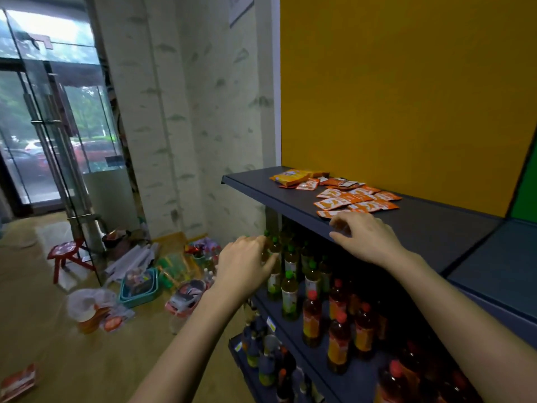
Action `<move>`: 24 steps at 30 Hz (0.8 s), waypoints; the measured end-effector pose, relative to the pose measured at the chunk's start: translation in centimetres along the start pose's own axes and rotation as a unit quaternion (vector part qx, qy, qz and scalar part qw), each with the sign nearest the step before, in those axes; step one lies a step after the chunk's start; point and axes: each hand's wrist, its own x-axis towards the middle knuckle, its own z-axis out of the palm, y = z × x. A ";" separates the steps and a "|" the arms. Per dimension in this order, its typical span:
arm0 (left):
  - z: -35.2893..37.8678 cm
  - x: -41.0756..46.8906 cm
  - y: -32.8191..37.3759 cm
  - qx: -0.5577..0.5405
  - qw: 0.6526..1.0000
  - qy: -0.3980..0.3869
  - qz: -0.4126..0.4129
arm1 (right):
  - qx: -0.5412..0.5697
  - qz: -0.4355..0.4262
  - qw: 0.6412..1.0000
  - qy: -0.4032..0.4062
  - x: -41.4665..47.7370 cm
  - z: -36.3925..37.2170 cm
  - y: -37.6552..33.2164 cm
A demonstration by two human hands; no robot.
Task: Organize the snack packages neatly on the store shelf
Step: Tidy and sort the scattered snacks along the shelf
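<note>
Several small orange snack packages (357, 200) lie in loose rows on the dark top shelf (430, 231). Behind them lie a larger yellow-orange packet (290, 176) and some darker red-brown packets (343, 183). My right hand (364, 235) hovers over the shelf's front edge, just in front of the nearest orange package, fingers loosely curved and holding nothing. My left hand (245, 266) hangs in the air to the left of the shelf, below its edge, fingers relaxed and empty.
Bottles with green caps (286, 283) and red caps (338, 335) fill the lower shelves. On the floor lie a teal basket (139, 287), a red stool (65, 254), plastic bags and loose packets (17, 382). A yellow back panel (406, 82) rises behind the shelf.
</note>
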 end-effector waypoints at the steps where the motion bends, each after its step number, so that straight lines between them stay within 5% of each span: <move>1: 0.4 1.4 -1.6 -0.001 1.000 -0.005 0.009 | -0.001 0.005 1.000 0.007 1.6 0.5 -0.7; 10: 4.4 14.5 -12.9 -0.111 0.990 -0.087 0.016 | -0.031 0.061 0.997 0.028 13.7 3.8 -3.4; 24: 14.4 35.0 -15.9 -0.163 0.978 -0.110 0.062 | -0.061 0.184 0.981 0.033 31.7 8.3 1.9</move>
